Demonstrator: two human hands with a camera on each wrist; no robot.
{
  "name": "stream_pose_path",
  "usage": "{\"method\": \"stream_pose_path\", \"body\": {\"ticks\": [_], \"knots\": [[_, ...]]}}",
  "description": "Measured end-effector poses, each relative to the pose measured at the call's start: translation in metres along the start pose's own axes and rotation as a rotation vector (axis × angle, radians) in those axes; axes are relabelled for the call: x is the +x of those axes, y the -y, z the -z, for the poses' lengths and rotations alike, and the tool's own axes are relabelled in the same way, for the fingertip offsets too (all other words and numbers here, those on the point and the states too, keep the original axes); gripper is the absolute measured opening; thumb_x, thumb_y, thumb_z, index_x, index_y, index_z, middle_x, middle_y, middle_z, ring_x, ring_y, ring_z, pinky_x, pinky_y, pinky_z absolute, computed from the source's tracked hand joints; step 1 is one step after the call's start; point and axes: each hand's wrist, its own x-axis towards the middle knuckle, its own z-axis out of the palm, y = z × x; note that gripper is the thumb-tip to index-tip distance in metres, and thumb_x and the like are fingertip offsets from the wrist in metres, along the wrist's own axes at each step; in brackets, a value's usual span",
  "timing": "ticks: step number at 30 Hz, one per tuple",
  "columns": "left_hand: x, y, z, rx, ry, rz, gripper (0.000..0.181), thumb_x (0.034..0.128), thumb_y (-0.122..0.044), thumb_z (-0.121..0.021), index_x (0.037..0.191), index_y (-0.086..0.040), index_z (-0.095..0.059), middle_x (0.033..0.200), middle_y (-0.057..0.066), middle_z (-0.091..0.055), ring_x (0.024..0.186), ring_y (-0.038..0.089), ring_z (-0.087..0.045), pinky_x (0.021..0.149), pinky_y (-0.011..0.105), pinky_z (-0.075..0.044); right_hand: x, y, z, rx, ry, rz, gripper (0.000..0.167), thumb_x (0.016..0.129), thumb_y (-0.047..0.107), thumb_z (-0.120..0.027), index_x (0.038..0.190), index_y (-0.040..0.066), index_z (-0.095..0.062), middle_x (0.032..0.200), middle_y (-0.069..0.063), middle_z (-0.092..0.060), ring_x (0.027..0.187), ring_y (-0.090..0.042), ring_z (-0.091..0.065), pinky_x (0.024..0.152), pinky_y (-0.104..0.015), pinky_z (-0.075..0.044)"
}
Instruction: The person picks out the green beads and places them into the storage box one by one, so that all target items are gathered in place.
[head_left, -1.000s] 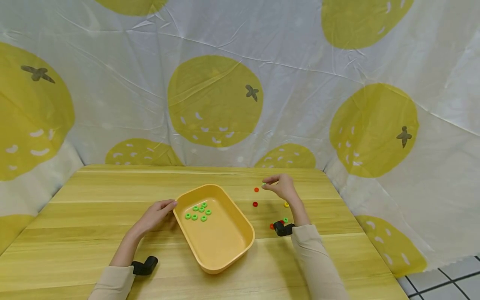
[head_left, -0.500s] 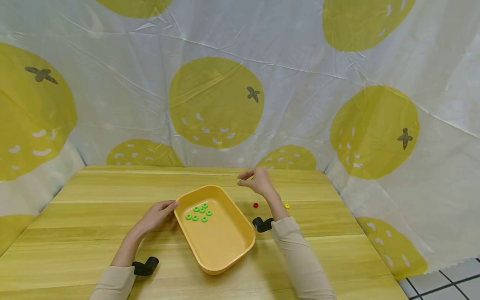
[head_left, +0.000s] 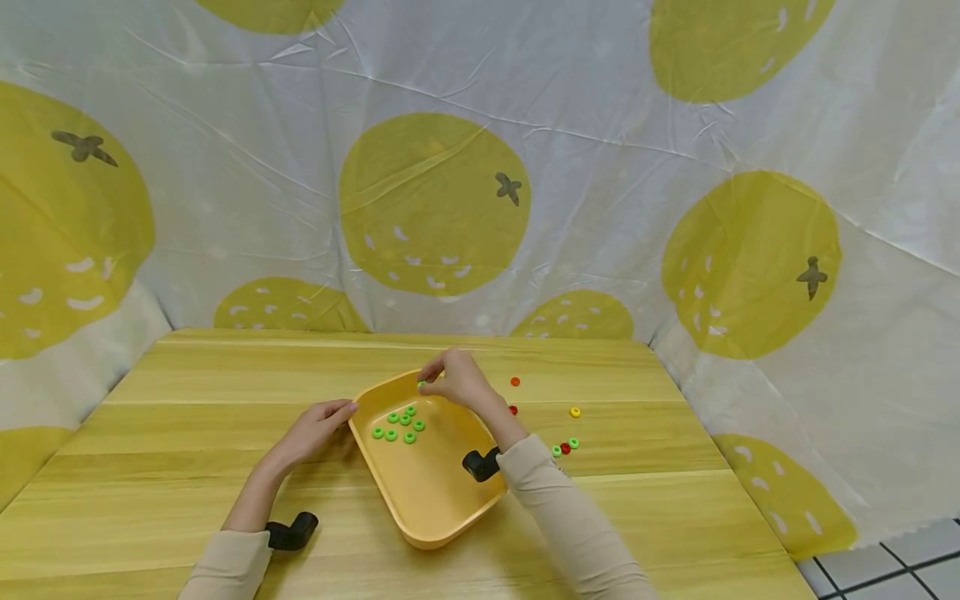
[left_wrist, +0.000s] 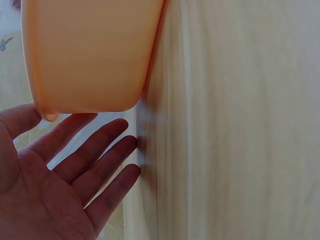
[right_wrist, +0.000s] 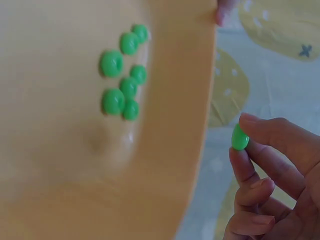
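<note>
A yellow-orange plastic tray (head_left: 431, 467) sits at an angle on the wooden table. Several green ring-shaped beads (head_left: 405, 420) lie loose on its floor, toward the far left. My left hand (head_left: 318, 425) holds the tray's far left corner, thumb on the rim and index finger along the outer wall; the other fingers are spread below. Over the tray's far end, my right hand (head_left: 459, 381) pinches one green bead (right_wrist: 240, 137) between thumb and index finger. In the right wrist view this bead is just outside the rim line, apart from the tray.
Right of the tray lie loose beads: an orange one (head_left: 515, 382), a red one (head_left: 513, 410) partly behind the right wrist, a yellow one (head_left: 575, 412), and a close group of two green beads (head_left: 573, 443) and a red bead (head_left: 566, 448). A fruit-print sheet (head_left: 585, 208) hangs behind the table.
My right hand has moved left from the loose beads to above the tray's far end, carrying the pinched green bead. The left hand and tray stay in place.
</note>
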Motion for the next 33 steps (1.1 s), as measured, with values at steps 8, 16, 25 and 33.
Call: {"method": "stream_pose_path", "body": {"ticks": [8, 16, 25, 33], "knots": [[-0.001, 0.0, -0.001, 0.001, 0.014, 0.017, 0.057, 0.1026, -0.034, -0.035, 0.134, 0.013, -0.042, 0.135, 0.032, -0.046, 0.13, 0.047, -0.038, 0.107, 0.057, -0.035, 0.002, 0.011, -0.034, -0.053, 0.107, 0.012, 0.01, 0.078, 0.017, -0.077, 0.087, 0.012, -0.076, 0.083, 0.001, -0.073, 0.074, -0.005, -0.062, 0.065, -0.014, -0.048], [-0.001, -0.001, -0.001, 0.009, 0.02, 0.024, 0.06, 0.1025, -0.035, -0.035, 0.135, 0.015, -0.04, 0.137, 0.033, -0.043, 0.13, 0.048, -0.037, 0.106, 0.058, -0.035, 0.004, 0.021, -0.051, -0.126, 0.191, 0.042, 0.013, 0.079, 0.021, -0.076, 0.09, 0.015, -0.077, 0.085, 0.006, -0.073, 0.073, -0.001, -0.061, 0.064, -0.012, -0.048], [0.0, 0.001, 0.0, 0.013, 0.022, 0.011, 0.057, 0.1027, -0.035, -0.035, 0.133, 0.013, -0.044, 0.14, 0.034, -0.039, 0.132, 0.049, -0.033, 0.106, 0.06, -0.033, 0.002, 0.027, -0.067, -0.182, 0.276, 0.07, 0.01, 0.076, 0.019, -0.078, 0.086, 0.017, -0.077, 0.078, 0.009, -0.072, 0.064, 0.003, -0.057, 0.056, -0.009, -0.043], [0.001, 0.002, 0.001, 0.03, -0.003, 0.017, 0.054, 0.1023, -0.034, -0.036, 0.13, 0.01, -0.049, 0.139, 0.034, -0.04, 0.132, 0.048, -0.033, 0.107, 0.06, -0.033, 0.001, 0.03, -0.076, -0.19, 0.344, 0.092, 0.009, 0.075, 0.016, -0.079, 0.083, 0.014, -0.076, 0.078, 0.007, -0.073, 0.064, 0.004, -0.056, 0.058, -0.008, -0.043]]}}
